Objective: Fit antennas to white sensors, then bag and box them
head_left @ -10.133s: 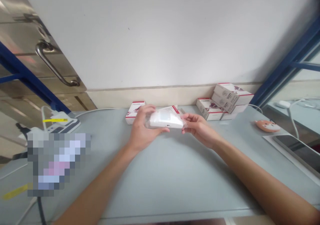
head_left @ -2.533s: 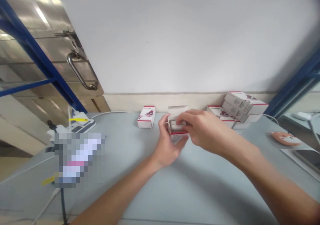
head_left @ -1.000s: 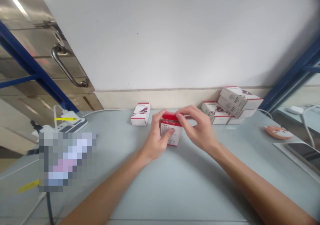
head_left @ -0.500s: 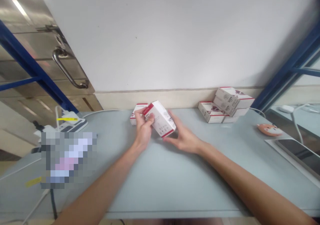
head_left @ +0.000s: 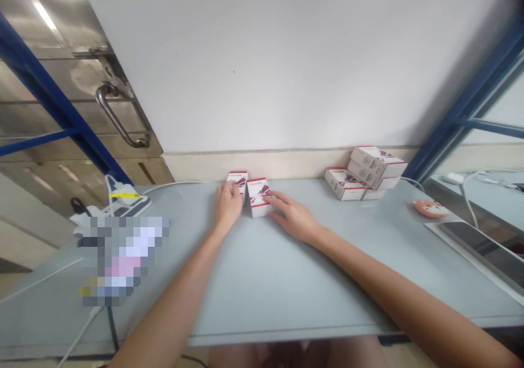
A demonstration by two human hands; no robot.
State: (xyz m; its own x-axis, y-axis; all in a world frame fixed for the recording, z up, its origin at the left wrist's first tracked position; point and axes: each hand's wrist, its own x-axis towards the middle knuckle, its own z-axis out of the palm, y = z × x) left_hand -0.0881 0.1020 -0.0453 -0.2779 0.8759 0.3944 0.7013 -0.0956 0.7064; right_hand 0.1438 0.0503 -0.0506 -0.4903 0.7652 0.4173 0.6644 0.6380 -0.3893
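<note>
Two small white cardboard boxes with red edges and dark red patterns rest on the table side by side, a narrow gap between them. My left hand (head_left: 230,204) is closed over the near left part of the left box (head_left: 241,177), covering much of its front. The right box (head_left: 258,193) sits slightly closer to me, patterned face up. Against its right side lie the fingertips of my right hand (head_left: 298,219), spread apart and not wrapped around it.
Similar boxes are stacked (head_left: 374,168) by the wall at the back right. An orange animal-faced object (head_left: 430,209) and a dark tablet-like slab (head_left: 483,245) lie at right. A power strip (head_left: 126,207), cables and a blurred-out object (head_left: 135,253) occupy the left.
The box that was tilted up between both hands now lies on the table, right of the other box. My left hand has left it for the left box; my right hand has loosened.
</note>
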